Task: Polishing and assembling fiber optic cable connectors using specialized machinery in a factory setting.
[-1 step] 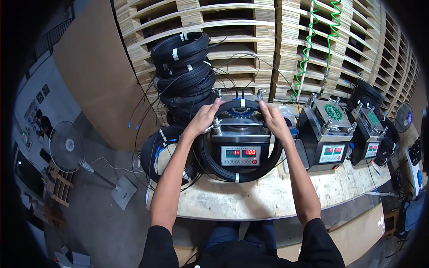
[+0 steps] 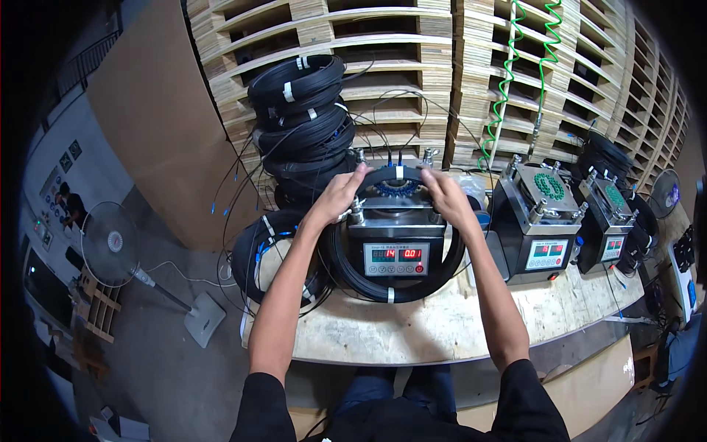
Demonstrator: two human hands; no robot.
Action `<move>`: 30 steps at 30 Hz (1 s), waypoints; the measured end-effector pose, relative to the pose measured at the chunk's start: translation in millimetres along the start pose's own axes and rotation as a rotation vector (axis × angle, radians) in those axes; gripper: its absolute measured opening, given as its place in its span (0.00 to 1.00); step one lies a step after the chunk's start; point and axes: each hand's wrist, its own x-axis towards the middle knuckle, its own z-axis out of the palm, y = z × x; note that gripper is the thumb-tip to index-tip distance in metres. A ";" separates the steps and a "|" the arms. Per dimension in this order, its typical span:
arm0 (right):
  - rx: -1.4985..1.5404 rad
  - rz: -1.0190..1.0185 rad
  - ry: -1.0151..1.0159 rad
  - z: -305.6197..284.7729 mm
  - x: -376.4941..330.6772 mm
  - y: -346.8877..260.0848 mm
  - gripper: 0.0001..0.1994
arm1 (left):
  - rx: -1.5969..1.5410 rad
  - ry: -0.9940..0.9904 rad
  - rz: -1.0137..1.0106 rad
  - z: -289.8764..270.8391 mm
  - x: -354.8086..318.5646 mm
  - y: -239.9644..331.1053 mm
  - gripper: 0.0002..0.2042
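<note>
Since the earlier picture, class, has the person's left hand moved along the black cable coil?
No. The left hand grips the black cable coil at the same upper-left spot beside the machine.

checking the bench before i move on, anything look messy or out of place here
Mostly orderly. The odd part is the loose thin black cable trailing off the stacked coils at the bench's left end, looping untidily over the edge with blue connector ends dangling. The left hand and right hand grip the black coil around the machine.
</note>
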 end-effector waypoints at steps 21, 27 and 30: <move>0.608 0.714 -0.039 0.8 121.7 149.1 0.14 | -0.502 0.261 -0.740 -5.5 132.3 -113.7 0.27; 0.643 0.720 -0.035 7.9 122.6 156.7 0.15 | -0.570 0.413 -0.688 6.5 139.5 -132.8 0.16; 0.479 0.743 0.004 8.4 123.3 143.2 0.16 | -0.729 0.376 -0.584 4.5 138.4 -137.3 0.16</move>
